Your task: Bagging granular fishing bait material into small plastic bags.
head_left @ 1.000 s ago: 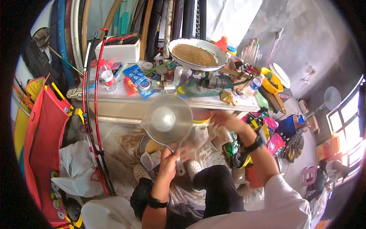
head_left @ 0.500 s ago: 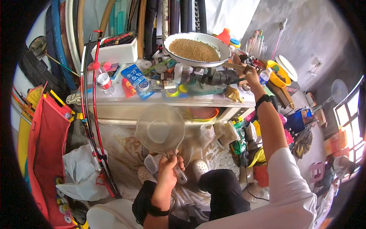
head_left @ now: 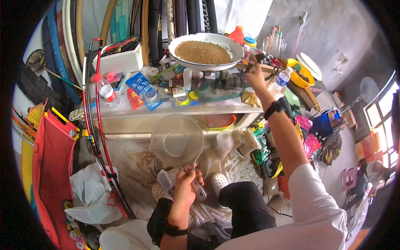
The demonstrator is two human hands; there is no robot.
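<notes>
My left hand point(head_left: 186, 187) is wrapped round the handle of a clear plastic dipper point(head_left: 175, 139). Its round bowl hangs over the floor in front of the table, and I see nothing in it. My right hand point(head_left: 257, 79) reaches far over the back right of the table. Its fingers are bent together at a small brownish thing too jumbled with the clutter to name. Left of that hand stands a wide white basin point(head_left: 189, 63) with a dark rim, holding brown grainy feed point(head_left: 202, 53).
Bottles, jars and packets crowd the white table point(head_left: 179, 109). Upright red and black rods point(head_left: 100, 121) stand at its left, beside a red bag point(head_left: 54, 166). A yellow bowl point(head_left: 306, 79) sits at the right. A white bucket point(head_left: 125, 237) stands near my left knee; bags litter the floor at right.
My right hand has moved left, a little closer to the basin. My left hand keeps the dipper in nearly the same place. The view has shifted slightly.
</notes>
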